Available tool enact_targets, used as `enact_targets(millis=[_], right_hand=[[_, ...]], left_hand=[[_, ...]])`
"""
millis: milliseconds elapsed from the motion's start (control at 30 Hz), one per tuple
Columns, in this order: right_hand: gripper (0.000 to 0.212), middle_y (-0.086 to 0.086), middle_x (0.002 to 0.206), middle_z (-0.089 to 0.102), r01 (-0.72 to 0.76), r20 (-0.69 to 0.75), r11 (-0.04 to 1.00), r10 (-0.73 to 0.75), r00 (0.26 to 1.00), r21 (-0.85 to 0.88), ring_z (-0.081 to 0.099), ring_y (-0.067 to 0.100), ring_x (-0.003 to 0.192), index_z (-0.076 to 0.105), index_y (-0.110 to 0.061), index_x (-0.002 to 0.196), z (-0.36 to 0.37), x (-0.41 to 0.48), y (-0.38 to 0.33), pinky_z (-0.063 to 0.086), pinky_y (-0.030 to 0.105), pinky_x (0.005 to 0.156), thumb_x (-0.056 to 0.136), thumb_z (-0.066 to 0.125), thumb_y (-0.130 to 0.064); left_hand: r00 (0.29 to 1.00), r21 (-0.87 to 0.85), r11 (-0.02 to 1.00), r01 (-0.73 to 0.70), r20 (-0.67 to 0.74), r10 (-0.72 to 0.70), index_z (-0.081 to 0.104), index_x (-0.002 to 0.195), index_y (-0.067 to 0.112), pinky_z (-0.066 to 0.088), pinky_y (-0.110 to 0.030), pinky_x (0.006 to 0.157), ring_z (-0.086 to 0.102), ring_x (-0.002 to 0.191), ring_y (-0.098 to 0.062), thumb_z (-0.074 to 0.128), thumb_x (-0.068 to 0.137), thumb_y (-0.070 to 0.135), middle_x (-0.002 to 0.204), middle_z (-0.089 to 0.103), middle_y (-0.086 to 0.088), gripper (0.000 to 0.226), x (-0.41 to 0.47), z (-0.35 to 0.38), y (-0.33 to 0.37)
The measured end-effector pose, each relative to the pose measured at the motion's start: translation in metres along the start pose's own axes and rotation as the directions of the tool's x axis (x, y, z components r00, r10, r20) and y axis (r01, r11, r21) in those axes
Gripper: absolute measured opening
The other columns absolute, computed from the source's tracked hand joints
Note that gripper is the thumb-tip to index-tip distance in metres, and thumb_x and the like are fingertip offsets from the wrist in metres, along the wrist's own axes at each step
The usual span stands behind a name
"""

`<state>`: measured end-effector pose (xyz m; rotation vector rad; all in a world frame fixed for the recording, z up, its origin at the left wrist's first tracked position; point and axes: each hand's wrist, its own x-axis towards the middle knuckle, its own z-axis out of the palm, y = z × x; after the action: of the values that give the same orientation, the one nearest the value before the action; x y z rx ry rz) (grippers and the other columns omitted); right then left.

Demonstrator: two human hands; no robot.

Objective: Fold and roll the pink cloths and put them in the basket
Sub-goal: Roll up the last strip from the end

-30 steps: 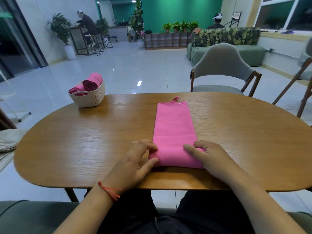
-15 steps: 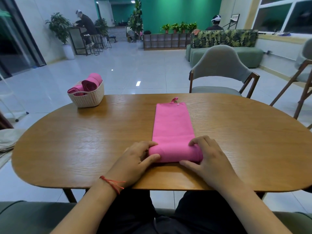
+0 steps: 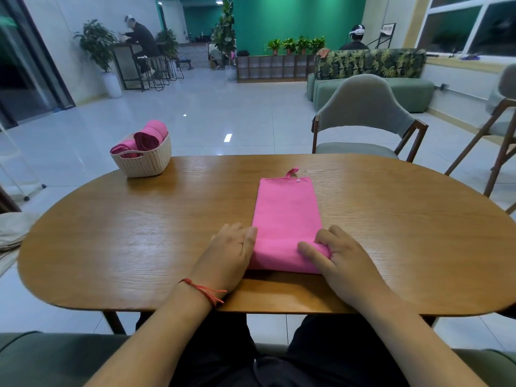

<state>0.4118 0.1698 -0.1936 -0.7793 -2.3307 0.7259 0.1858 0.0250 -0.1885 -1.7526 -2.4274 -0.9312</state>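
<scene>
A folded pink cloth (image 3: 286,213) lies as a long strip in the middle of the wooden table (image 3: 125,233), its hanging loop at the far end. The near end is rolled into a low roll. My left hand (image 3: 226,255) holds the roll's left end, fingers curled against the cloth's edge. My right hand (image 3: 340,261) pinches the roll's right end, thumb on top and fingers curled behind it. A cream woven basket (image 3: 148,163) stands at the table's far left with rolled pink cloths (image 3: 148,138) inside.
A grey chair (image 3: 363,113) stands at the table's far side, and another chair (image 3: 499,129) at the right. A pale cushion (image 3: 11,230) lies off the table's left end. People sit far back in the room.
The roll at the cloth's near end has grown and moved slightly away from me. Both hands shifted forward with it, and my right thumb now lies on top of the roll.
</scene>
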Motion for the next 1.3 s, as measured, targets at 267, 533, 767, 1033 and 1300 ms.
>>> enact_targets(millis=[267, 533, 767, 1033, 1300], right_hand=[[0.057, -0.001, 0.066, 0.051, -0.117, -0.007, 0.991, 0.117, 0.993, -0.066, 0.052, 0.021, 0.072, 0.043, -0.019, 0.064, 0.0, 0.023, -0.005, 0.036, 0.043, 0.066, 0.103, 0.052, -0.059], [0.029, 0.004, 0.117, 0.062, 0.221, -0.198, 0.843, -0.355, 0.913, -0.491, 0.056, 0.031, 0.106, 0.067, -0.016, 0.113, 0.021, 0.0, -0.009, 0.049, 0.047, 0.087, 0.107, 0.049, -0.039], [0.05, 0.0, 0.115, 0.059, 0.125, -0.048, 0.888, -0.162, 0.986, -0.442, 0.051, 0.026, 0.108, 0.062, -0.02, 0.116, 0.026, 0.023, 0.003, 0.046, 0.042, 0.096, 0.107, 0.033, -0.06], [0.049, 0.002, 0.079, 0.06, 0.036, 0.031, 0.948, -0.027, 0.999, -0.315, 0.056, 0.028, 0.081, 0.054, -0.02, 0.077, 0.015, 0.066, -0.004, 0.039, 0.041, 0.073, 0.112, 0.037, -0.049], [0.028, 0.007, 0.104, 0.062, 0.068, -0.187, 0.828, -0.204, 0.961, -0.557, 0.054, 0.033, 0.095, 0.066, -0.016, 0.104, 0.035, 0.056, -0.001, 0.047, 0.047, 0.076, 0.11, 0.042, -0.03]], left_hand=[[0.98, 0.343, 0.934, -0.104, -0.126, 0.155, 0.058, 0.109, 0.02, 0.05, -0.047, 0.087, 0.052, 0.104, -0.03, 0.035, 0.104, 0.06, 0.113, 0.062, -0.004, 0.046, -0.012, 0.019, 0.035], [0.996, 0.342, 0.936, -0.082, 0.0, 0.087, 0.058, 0.097, 0.02, 0.049, -0.046, 0.078, 0.057, 0.089, -0.035, 0.017, 0.105, 0.06, 0.097, 0.065, -0.008, 0.058, 0.029, 0.02, 0.03], [1.0, 0.302, 0.953, -0.018, 0.024, 0.012, 0.062, 0.111, 0.022, 0.049, -0.044, 0.085, 0.055, 0.102, -0.031, 0.009, 0.099, 0.055, 0.109, 0.061, -0.007, 0.064, 0.049, 0.025, 0.028], [0.953, 0.511, 0.848, -0.139, -0.163, 0.254, 0.06, 0.098, 0.018, 0.042, -0.042, 0.067, 0.054, 0.087, -0.03, 0.034, 0.108, 0.045, 0.095, 0.06, -0.006, 0.039, 0.046, 0.037, 0.025], [0.996, 0.41, 0.909, -0.073, -0.01, 0.085, 0.068, 0.09, 0.018, 0.052, -0.044, 0.072, 0.063, 0.083, -0.038, 0.033, 0.108, 0.035, 0.088, 0.07, -0.01, 0.043, 0.083, 0.026, 0.033]])
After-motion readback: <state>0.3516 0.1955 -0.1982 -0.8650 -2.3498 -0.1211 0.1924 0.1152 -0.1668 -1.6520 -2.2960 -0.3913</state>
